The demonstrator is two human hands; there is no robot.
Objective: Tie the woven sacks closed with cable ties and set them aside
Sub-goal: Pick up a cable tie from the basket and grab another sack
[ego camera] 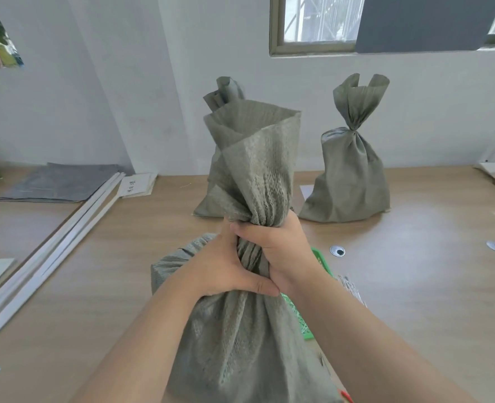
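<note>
Here, nearest of all, a grey-green woven sack (240,344) stands upright on the wooden table (415,286), its gathered neck clenched by both hands: the left hand (220,266) low, the right hand (278,245) just above it, touching. Beside the sack's right lie a green basket (320,258) and pale cable ties (352,289). Beyond it stand a second sack (211,196), directly behind, and a tied sack (351,170) off to the right by the wall.

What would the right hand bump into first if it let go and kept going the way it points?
Probably the left hand, pressed against the right hand on the sack neck; the right hand's fingers point left across it.
</note>
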